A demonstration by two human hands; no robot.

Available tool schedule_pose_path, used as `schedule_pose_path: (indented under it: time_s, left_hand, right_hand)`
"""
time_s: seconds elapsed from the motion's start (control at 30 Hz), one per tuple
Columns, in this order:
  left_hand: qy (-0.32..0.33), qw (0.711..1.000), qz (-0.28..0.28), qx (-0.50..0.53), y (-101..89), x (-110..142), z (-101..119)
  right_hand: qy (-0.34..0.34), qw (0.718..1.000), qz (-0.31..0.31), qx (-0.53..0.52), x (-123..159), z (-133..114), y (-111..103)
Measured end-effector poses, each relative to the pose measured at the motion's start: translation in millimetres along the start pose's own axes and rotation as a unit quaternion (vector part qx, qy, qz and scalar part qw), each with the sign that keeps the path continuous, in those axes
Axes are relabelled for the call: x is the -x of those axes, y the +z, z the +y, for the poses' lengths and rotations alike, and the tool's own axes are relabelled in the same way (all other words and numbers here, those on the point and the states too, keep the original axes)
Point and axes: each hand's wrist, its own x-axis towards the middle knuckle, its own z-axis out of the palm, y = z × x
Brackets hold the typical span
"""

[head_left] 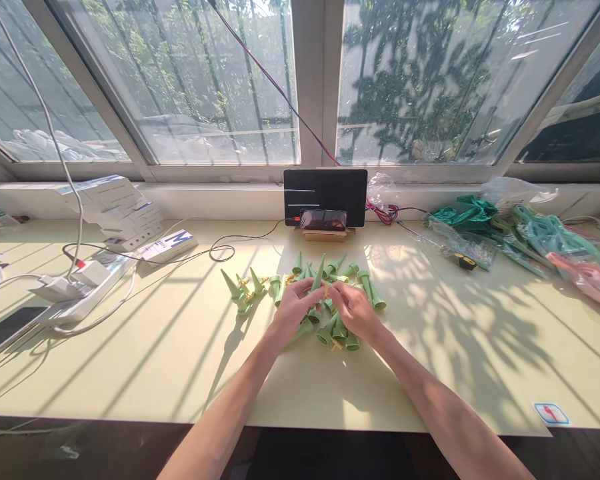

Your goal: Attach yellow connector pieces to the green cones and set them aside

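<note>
A heap of several green cone-shaped plastic spikes (367, 288) with small yellow fittings lies on the pale table (155, 347) in front of me. My left hand (294, 308) has its fingers closed on one upright green spike (318, 275) over the heap's middle. My right hand (356, 312) rests on the heap beside it, fingers curled and pinching at the same spot. What the right fingers hold is hidden. Two spikes (240, 293) lie a little apart at the left.
A dark tablet (325, 197) and a phone (323, 220) stand at the back by the window. A power strip with plugs and cables (83, 287) and paper boxes (125, 213) sit left. Bags of green and pink plastic parts (520, 233) fill the back right.
</note>
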Motion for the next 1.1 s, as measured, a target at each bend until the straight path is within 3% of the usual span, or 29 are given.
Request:
schedule_pose_path:
  time_s: [0.5,1.1]
  left_hand:
    - [0.003,1.0,0.003,-0.023,0.3,1,-2]
    - [0.027,0.999,-0.005,-0.034,1.4,2,1]
  right_hand:
    - [-0.056,0.998,0.025,-0.007,1,6,5]
    - [-0.009,1.0,0.017,-0.012,0,-4,2]
